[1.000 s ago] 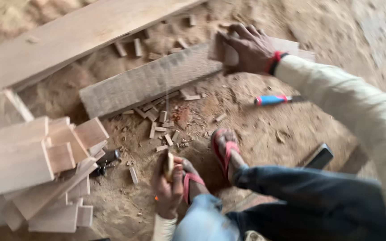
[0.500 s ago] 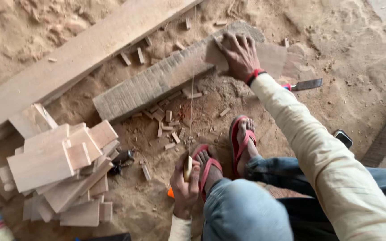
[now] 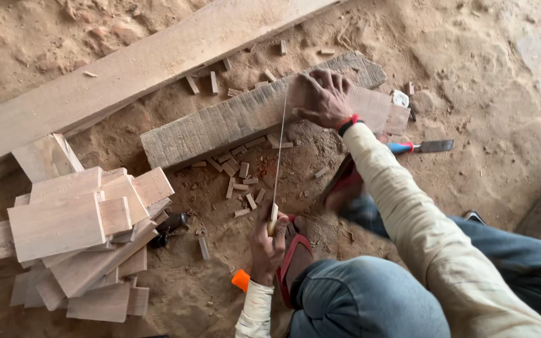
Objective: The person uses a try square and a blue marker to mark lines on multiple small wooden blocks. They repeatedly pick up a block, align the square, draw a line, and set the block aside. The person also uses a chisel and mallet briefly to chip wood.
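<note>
My left hand [image 3: 267,241] grips the wooden handle of a thin hand saw [image 3: 279,150]. Seen edge-on, its blade runs up to the top of a rough grey plank [image 3: 220,125] lying on the sandy ground. My right hand [image 3: 324,97] presses down on a paler wood piece [image 3: 377,109] that rests on the plank, just right of the blade. My feet in red sandals [image 3: 295,256] are planted near the saw handle.
A long board [image 3: 126,69] lies diagonally behind the plank. A pile of cut wooden blocks [image 3: 82,231] sits at the left, with small offcuts [image 3: 239,181] scattered in the sawdust. A blue-handled chisel [image 3: 421,147] lies at the right and an orange object [image 3: 240,280] by my left wrist.
The saw blade has come up against the plank beside my right hand. My right hand has stayed on the pale piece, and the view has shifted and closed in.
</note>
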`<state>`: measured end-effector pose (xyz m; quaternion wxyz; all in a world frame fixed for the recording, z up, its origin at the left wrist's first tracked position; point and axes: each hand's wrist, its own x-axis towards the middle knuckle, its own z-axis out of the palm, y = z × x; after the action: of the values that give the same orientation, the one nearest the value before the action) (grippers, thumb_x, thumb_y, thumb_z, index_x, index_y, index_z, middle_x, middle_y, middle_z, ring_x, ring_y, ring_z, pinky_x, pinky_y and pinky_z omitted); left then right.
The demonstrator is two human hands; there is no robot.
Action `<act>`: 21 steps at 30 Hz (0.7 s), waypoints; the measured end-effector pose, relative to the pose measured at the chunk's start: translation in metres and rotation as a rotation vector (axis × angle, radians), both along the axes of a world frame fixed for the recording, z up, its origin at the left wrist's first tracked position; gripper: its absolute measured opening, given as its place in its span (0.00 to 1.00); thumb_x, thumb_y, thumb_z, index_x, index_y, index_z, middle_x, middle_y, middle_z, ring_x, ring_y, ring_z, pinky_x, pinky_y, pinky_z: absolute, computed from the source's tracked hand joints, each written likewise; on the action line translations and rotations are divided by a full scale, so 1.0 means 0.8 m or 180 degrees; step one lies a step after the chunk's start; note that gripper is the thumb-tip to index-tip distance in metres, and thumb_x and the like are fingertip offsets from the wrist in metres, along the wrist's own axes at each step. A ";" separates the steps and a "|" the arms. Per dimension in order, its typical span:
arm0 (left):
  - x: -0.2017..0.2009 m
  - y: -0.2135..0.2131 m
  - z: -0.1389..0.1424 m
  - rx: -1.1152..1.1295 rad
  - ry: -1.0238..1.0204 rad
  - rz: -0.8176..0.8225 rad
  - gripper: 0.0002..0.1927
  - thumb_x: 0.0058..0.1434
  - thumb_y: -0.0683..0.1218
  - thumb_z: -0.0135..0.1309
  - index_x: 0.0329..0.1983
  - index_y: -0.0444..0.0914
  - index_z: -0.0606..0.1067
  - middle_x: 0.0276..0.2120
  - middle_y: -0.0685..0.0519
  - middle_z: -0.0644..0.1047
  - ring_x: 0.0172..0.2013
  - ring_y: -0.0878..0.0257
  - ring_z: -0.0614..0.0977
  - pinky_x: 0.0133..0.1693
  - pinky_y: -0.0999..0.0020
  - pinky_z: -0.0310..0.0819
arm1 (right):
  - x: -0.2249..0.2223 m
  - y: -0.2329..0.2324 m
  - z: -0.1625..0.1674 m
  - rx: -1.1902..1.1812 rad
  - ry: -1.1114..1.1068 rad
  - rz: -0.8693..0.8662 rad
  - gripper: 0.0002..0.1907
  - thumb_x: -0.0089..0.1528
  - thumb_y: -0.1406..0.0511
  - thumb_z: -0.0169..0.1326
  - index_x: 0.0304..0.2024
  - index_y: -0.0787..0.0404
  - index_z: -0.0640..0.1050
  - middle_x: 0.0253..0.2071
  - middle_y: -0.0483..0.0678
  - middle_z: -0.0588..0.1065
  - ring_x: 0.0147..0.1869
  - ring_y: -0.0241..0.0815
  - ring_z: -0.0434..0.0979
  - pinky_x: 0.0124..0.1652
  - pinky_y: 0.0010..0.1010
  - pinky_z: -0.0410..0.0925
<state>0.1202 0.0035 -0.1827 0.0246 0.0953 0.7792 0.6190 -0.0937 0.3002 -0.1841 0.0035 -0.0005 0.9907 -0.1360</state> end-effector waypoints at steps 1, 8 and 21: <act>-0.004 0.002 -0.001 0.0017 -0.0076 0.0022 0.25 0.70 0.50 0.54 0.69 0.41 0.67 0.32 0.55 0.80 0.28 0.67 0.80 0.31 0.70 0.76 | -0.001 -0.002 -0.002 -0.0157 0.0109 0.0013 0.39 0.60 0.35 0.53 0.68 0.41 0.70 0.64 0.52 0.63 0.66 0.56 0.57 0.64 0.53 0.49; -0.044 0.015 -0.001 0.0001 0.0246 -0.0164 0.26 0.72 0.49 0.53 0.71 0.38 0.66 0.33 0.54 0.77 0.29 0.65 0.79 0.32 0.70 0.75 | 0.002 -0.020 -0.028 0.0200 0.0942 -0.0351 0.14 0.69 0.50 0.50 0.40 0.46 0.81 0.44 0.44 0.76 0.48 0.46 0.71 0.54 0.53 0.58; -0.060 0.020 0.007 0.0321 -0.0266 -0.0027 0.17 0.74 0.52 0.54 0.58 0.37 0.75 0.31 0.53 0.77 0.28 0.67 0.77 0.31 0.71 0.73 | -0.087 0.036 0.000 0.0064 0.0392 -0.1687 0.25 0.74 0.45 0.38 0.40 0.49 0.80 0.34 0.46 0.76 0.38 0.45 0.74 0.47 0.43 0.63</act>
<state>0.0718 0.0191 -0.1772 0.0549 0.0739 0.7449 0.6608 -0.1634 0.3289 -0.1840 -0.0925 0.2506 0.9559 -0.1221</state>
